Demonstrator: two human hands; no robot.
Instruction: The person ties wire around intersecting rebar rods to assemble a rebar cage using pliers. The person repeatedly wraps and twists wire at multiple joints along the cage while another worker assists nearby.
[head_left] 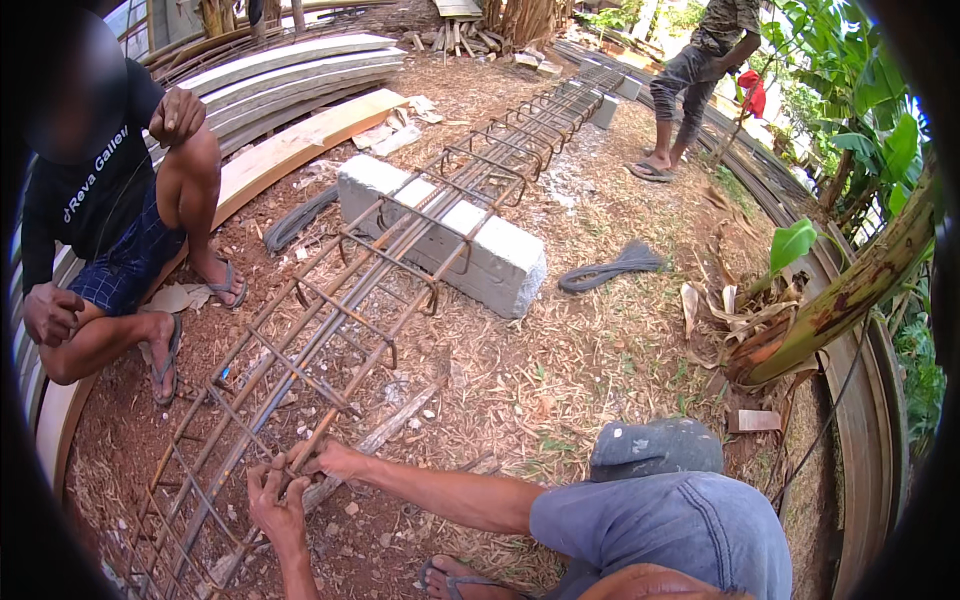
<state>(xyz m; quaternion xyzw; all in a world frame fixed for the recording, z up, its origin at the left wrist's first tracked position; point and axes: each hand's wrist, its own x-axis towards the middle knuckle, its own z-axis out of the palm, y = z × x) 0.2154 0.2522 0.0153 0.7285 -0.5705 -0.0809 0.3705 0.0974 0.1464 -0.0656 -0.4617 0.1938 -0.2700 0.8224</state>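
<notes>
Left hand (pixel 275 500) grips the rebar cage (pixel 345 300) beside a co-worker's hand (pixel 335 460).

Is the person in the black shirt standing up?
No, the person in the black shirt is sitting low beside the rusty metal cage, knees bent, with both sandals on the ground.

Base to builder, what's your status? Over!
Left hand gripping rebar cage, near end. Right hand closed on same joint. Cage rests on concrete block further along. Seated person's feet beside the cage, not touching.
</notes>
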